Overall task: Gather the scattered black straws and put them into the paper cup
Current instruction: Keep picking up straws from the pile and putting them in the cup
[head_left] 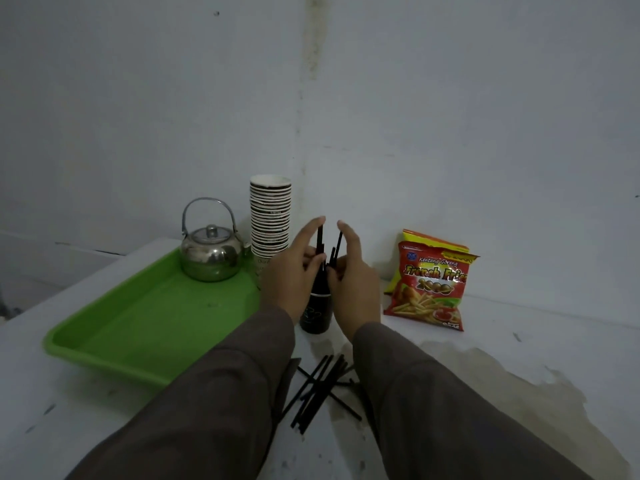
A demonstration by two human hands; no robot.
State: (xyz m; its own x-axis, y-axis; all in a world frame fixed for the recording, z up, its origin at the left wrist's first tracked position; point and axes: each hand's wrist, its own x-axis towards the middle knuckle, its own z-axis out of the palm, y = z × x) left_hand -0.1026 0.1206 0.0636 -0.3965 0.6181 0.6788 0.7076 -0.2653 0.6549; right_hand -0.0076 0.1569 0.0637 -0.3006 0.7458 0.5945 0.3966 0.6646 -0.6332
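A dark paper cup (316, 311) stands upright on the white table, its rim hidden between two hands. Several thin black straws (320, 239) rise from its mouth, standing nearly upright and fanning slightly apart at their tips. Nearer the viewer, a loose pile of black straws (320, 389) lies flat on the table, crossing one another at different angles, most pointing diagonally toward the cup.

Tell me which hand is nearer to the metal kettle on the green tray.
Left. The left hand is at the dark paper cup, on the side facing the metal kettle; the right hand is on the cup's far side, toward the French fries packet.
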